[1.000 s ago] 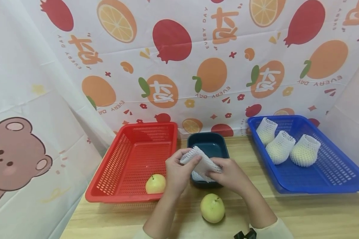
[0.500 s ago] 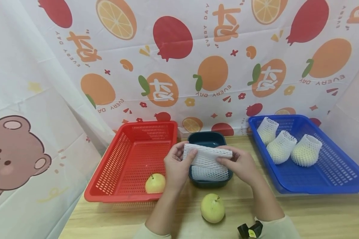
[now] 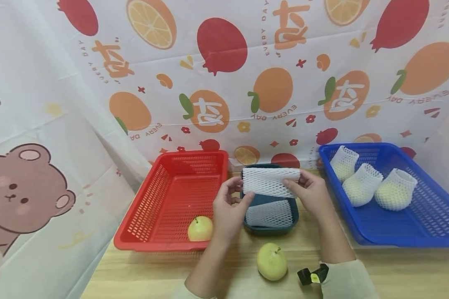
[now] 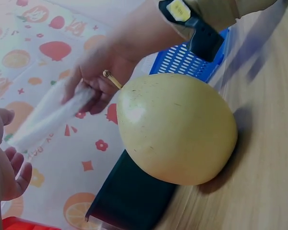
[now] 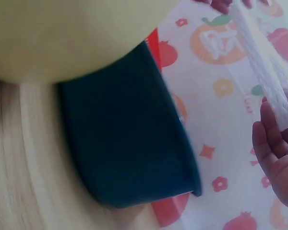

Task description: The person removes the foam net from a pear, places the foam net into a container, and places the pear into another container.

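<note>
My right hand (image 3: 314, 194) pinches the right end of a flattened white foam fruit net (image 3: 269, 182), thumb on its front. By the net's left end is my left hand (image 3: 227, 214), thumb apart and fingers loosely bent; in the left wrist view its fingers (image 4: 20, 175) hold nothing. The net hangs over a dark teal box (image 3: 271, 231), where another foam net (image 3: 268, 215) lies. On the table in front of the box sits a bare yellow-green pear (image 3: 272, 262), which looms large in the left wrist view. The right wrist view shows the box's side, blurred.
At the left stands a red basket (image 3: 124, 232) with one pear (image 3: 200, 229) in its near right corner. At the right, a blue basket (image 3: 415, 241) holds three pears in foam nets (image 3: 395, 189). A fruit-print cloth (image 3: 164, 104) hangs behind.
The net has been turned from slanted to level and lifted a little, baring the net in the box. My left hand has come off its left end; my right hand still holds on.
</note>
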The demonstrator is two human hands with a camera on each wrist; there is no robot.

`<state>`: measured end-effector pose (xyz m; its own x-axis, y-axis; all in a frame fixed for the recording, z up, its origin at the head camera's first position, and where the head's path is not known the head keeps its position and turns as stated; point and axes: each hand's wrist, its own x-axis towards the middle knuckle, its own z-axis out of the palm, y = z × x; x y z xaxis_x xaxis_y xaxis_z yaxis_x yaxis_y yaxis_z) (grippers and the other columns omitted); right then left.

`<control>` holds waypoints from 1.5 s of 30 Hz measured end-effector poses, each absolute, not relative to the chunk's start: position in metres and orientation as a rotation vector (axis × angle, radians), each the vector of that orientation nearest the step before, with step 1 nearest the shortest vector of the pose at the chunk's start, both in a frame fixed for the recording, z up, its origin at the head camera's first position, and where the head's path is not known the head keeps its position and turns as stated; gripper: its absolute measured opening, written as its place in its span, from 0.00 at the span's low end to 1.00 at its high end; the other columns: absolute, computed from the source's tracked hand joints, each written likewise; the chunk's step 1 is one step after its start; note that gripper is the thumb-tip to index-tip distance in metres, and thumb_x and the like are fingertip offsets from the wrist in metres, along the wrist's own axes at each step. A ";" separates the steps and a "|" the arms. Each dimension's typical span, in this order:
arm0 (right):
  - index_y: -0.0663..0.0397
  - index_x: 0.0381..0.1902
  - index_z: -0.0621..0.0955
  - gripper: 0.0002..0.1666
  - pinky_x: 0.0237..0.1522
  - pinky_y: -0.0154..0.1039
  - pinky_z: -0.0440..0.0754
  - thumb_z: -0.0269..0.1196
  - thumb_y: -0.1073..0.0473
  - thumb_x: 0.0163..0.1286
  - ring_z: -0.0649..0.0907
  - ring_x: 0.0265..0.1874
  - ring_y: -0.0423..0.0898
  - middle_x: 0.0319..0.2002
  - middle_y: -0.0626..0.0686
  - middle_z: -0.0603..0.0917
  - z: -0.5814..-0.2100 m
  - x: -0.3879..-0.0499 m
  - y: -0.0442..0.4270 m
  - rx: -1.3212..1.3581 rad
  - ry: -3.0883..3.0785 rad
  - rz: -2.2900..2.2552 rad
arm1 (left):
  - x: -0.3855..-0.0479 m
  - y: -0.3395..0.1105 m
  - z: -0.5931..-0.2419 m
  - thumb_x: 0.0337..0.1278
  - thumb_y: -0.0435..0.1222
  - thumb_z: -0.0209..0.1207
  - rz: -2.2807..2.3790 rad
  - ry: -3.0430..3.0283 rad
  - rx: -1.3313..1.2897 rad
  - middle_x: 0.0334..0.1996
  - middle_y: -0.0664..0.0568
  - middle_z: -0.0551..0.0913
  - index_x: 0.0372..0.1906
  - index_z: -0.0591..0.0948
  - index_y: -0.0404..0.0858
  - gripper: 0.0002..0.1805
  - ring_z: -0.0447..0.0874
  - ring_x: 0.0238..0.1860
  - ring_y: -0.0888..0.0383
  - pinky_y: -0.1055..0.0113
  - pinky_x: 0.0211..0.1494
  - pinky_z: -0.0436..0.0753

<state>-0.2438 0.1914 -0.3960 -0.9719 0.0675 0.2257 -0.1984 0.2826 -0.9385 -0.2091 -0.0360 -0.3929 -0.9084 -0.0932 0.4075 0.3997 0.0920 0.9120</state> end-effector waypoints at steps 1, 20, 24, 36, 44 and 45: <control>0.53 0.57 0.80 0.29 0.40 0.29 0.82 0.68 0.43 0.64 0.82 0.37 0.43 0.44 0.54 0.86 -0.398 -0.247 0.192 0.122 -2.336 1.750 | -0.208 -0.035 -0.393 0.53 0.39 0.71 -1.851 -2.021 -0.313 0.48 0.51 0.81 0.57 0.78 0.40 0.26 0.79 0.49 0.52 0.64 0.42 0.83; 0.52 0.60 0.78 0.29 0.50 0.47 0.84 0.66 0.43 0.66 0.83 0.41 0.50 0.48 0.56 0.87 -0.430 -0.284 0.193 0.141 -2.596 1.484 | -0.168 -0.037 -0.413 0.55 0.45 0.69 -1.625 -2.638 -1.106 0.49 0.61 0.83 0.51 0.83 0.47 0.18 0.77 0.53 0.67 0.65 0.57 0.79; 0.51 0.62 0.76 0.31 0.40 0.39 0.81 0.67 0.46 0.65 0.80 0.35 0.48 0.38 0.56 0.86 -0.433 -0.288 0.191 0.147 -2.628 1.417 | -0.166 -0.034 -0.418 0.56 0.46 0.69 -1.465 -2.676 -1.238 0.51 0.62 0.83 0.52 0.83 0.46 0.20 0.76 0.55 0.69 0.70 0.60 0.76; 0.51 0.65 0.70 0.33 0.30 0.38 0.71 0.68 0.50 0.66 0.73 0.24 0.47 0.23 0.51 0.76 -0.438 -0.290 0.181 0.184 -2.749 1.299 | -0.163 -0.029 -0.428 0.59 0.47 0.66 -1.121 -2.738 -1.324 0.47 0.63 0.85 0.49 0.84 0.46 0.16 0.78 0.51 0.74 0.79 0.56 0.75; 0.53 0.47 0.66 0.25 0.32 0.36 0.74 0.68 0.50 0.65 0.77 0.32 0.48 0.34 0.56 0.83 -0.444 -0.291 0.175 0.114 -2.700 1.364 | -0.164 -0.029 -0.430 0.59 0.47 0.66 -1.073 -2.750 -1.321 0.46 0.64 0.85 0.48 0.85 0.47 0.14 0.78 0.50 0.75 0.80 0.54 0.75; 0.53 0.45 0.66 0.24 0.30 0.36 0.72 0.69 0.50 0.65 0.76 0.31 0.48 0.32 0.56 0.81 -0.445 -0.291 0.174 0.121 -2.692 1.357 | -0.164 -0.029 -0.430 0.59 0.47 0.66 -1.071 -2.755 -1.320 0.46 0.64 0.85 0.48 0.85 0.47 0.14 0.77 0.50 0.75 0.80 0.54 0.75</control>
<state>-0.2914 0.1741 -0.4446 -0.9890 -0.0156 0.1471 -0.1276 0.5936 -0.7946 -0.1636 -0.0288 -0.4305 -0.6635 0.7241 0.1883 0.6610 0.4494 0.6009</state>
